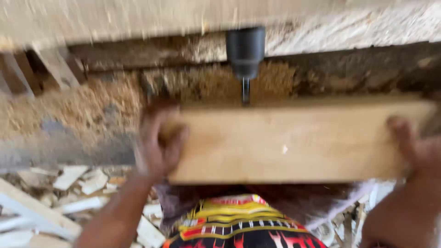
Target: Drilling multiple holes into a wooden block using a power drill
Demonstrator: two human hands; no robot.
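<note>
The wooden board (294, 142) lies flat with its long axis running left to right, and everything else sits in relation to it. At the board's left end, the left hand (158, 140) is clenched on it: fingers curl over the top face while the palm wraps the end edge. Just beyond the board's far long edge, a little left of its middle, the drill bit (245, 90) points down from a black chuck (245, 50), its tip at or touching that far edge; blur hides whether it has entered the wood. At the board's right end, the right hand (411, 147) grasps the end, fingers on the top face. Both hands are equally close to the board, 1 per end. Behind the board lies sawdust (92, 108); below its near edge, to the left, lie pale wood scraps (82, 181).
</note>
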